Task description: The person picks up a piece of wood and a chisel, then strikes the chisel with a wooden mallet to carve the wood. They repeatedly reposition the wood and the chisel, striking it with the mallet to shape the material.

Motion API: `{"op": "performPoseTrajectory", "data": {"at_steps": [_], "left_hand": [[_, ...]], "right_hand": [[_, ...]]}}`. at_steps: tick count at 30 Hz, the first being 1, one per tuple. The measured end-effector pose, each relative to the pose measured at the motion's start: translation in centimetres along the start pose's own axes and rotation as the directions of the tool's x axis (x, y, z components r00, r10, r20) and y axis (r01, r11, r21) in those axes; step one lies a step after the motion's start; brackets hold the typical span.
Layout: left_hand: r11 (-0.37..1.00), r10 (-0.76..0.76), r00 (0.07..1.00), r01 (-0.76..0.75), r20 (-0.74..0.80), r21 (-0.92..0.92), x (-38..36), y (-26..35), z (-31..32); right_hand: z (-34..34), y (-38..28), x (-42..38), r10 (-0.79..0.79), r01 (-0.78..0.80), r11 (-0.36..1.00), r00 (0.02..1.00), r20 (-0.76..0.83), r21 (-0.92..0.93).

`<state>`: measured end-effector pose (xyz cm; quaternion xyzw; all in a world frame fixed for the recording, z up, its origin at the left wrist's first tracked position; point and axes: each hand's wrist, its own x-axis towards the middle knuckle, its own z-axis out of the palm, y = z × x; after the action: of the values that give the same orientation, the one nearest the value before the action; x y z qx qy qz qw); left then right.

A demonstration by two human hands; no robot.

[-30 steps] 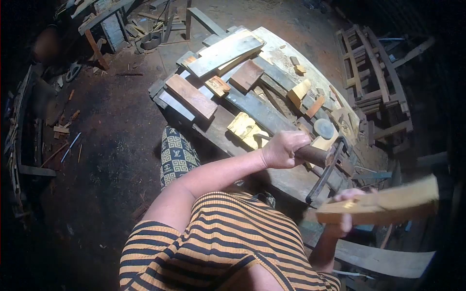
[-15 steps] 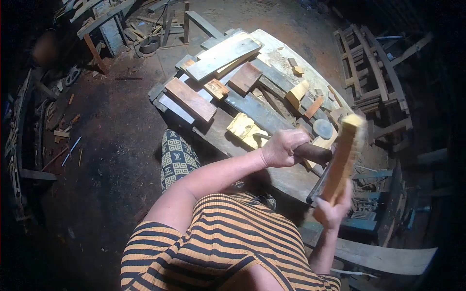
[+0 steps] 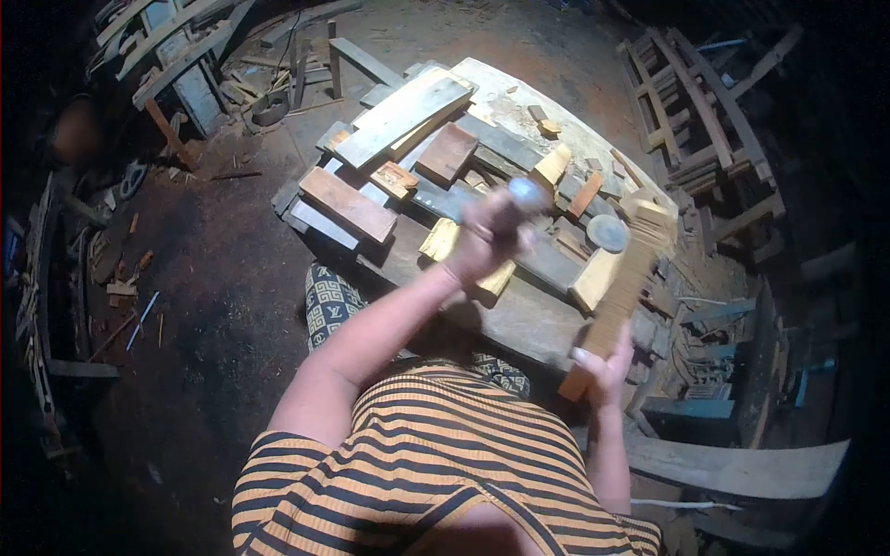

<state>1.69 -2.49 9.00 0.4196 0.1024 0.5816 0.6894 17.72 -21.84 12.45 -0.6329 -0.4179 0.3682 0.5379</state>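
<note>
My left hand (image 3: pixel 489 239), blurred by motion, is closed around the wooden handle of a chisel (image 3: pixel 528 196). The round butt of the handle points up and away from me, and its blade is hidden. Under this hand lies a pale yellow carved wood block (image 3: pixel 439 240), partly covered by the fingers. To the right, my right hand (image 3: pixel 607 367) grips the lower part of a long wooden bar (image 3: pixel 623 278), which is also blurred and stands apart from the chisel.
The plank workbench (image 3: pixel 528 320) carries a reddish wood block (image 3: pixel 348 204), another brown block (image 3: pixel 447 154), a grey board (image 3: pixel 403 120) and a round grey disc (image 3: pixel 607 233). A wooden frame (image 3: pixel 667 102) leans at the right; scraps litter the dark floor.
My left hand has moved left and tipped the chisel handle up and away. The wooden bar has swung slightly left and down with my right hand.
</note>
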Motion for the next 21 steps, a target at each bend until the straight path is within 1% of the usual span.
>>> {"op": "performPoseTrajectory", "data": {"at_steps": [1,2,3,4,6,8,9,10,11,12,14,15,16,17,18,19,20,21], "left_hand": [[0.973,0.129,0.992,-0.125,-0.01,0.194,0.6,0.9,-1.3],[0.893,0.258,0.966,-0.241,0.006,0.38,1.3,1.8,-2.7],[0.91,0.172,0.958,-0.066,-0.228,0.41,1.7,2.6,-3.2],[0.944,0.11,0.942,0.001,-0.316,0.331,2.0,3.3,-3.5],[0.984,0.085,0.919,-0.016,-0.386,0.178,2.3,3.1,-5.2],[0.986,0.091,0.916,-0.026,-0.391,0.167,2.5,2.4,-6.1],[0.988,0.097,0.913,-0.038,-0.397,0.153,2.6,2.3,-6.4],[0.988,0.095,0.914,-0.037,-0.393,0.151,2.7,2.2,-6.5],[0.988,0.092,0.907,-0.032,-0.411,0.151,2.7,2.0,-6.6],[0.988,0.088,0.9,-0.024,-0.427,0.152,2.8,1.9,-6.7],[0.986,0.089,0.899,-0.018,-0.429,0.166,3.0,1.7,-6.7],[0.983,0.099,0.895,-0.021,-0.435,0.18,3.0,1.7,-6.6],[0.984,0.098,0.898,-0.022,-0.428,0.179,3.0,1.6,-6.4],[0.984,0.104,0.887,-0.027,-0.45,0.175,2.9,1.5,-6.0],[0.984,0.116,0.874,-0.037,-0.472,0.173,2.9,1.6,-5.7],[0.955,0.205,0.898,-0.096,-0.389,0.28,2.7,1.9,-5.6],[0.959,0.183,0.887,-0.065,-0.424,0.277,2.8,1.7,-5.6],[0.952,0.194,0.885,-0.066,-0.422,0.299,2.7,1.9,-5.3]], "right_hand": [[0.7,1.0,0.6,-0.006,0.008,0.999,0.999,0.041,-0.044],[1.3,2.5,1.1,-0.009,0.017,0.996,0.996,0.085,-0.087],[1.9,4.2,1.2,0.021,-0.012,0.997,0.991,0.129,-0.073],[2.3,5.8,1.5,0.05,-0.039,0.997,0.983,0.175,-0.062],[2.6,8.1,1.7,0.066,-0.057,0.997,0.979,0.191,-0.049],[2.6,9.3,1.9,0.273,-0.262,0.962,0.93,0.248,-0.076],[2.4,8.9,2.3,0.319,-0.296,0.947,0.906,0.278,-0.123],[2.1,8.0,3.1,0.318,-0.296,0.948,0.908,0.273,-0.122],[1.8,6.5,4.1,0.201,-0.127,0.96,0.933,0.299,-0.248],[1.8,4.6,5.2,0.088,0.044,0.931,0.937,0.338,-0.363],[2.8,-2.8,7.5,-0.078,0.215,0.911,0.927,0.367,-0.351],[3.4,-6.4,8.7,-0.173,0.317,0.882,0.905,0.388,-0.347],[4.5,-11.7,9.0,-0.19,0.357,0.87,0.879,0.437,-0.34],[5.2,-13.8,10.2,-0.324,0.454,0.861,0.836,0.442,-0.228],[6.4,-16.6,10.6,-0.509,0.61,0.778,0.752,0.418,-0.15],[7.7,-19.5,10.3,-0.546,0.63,0.772,0.724,0.422,-0.082],[8.4,-20.5,11.3,-0.67,0.782,0.606,0.599,0.439,-0.144],[9.6,-20.9,12.0,-0.7,0.798,0.6,0.562,0.44,-0.066]]}}
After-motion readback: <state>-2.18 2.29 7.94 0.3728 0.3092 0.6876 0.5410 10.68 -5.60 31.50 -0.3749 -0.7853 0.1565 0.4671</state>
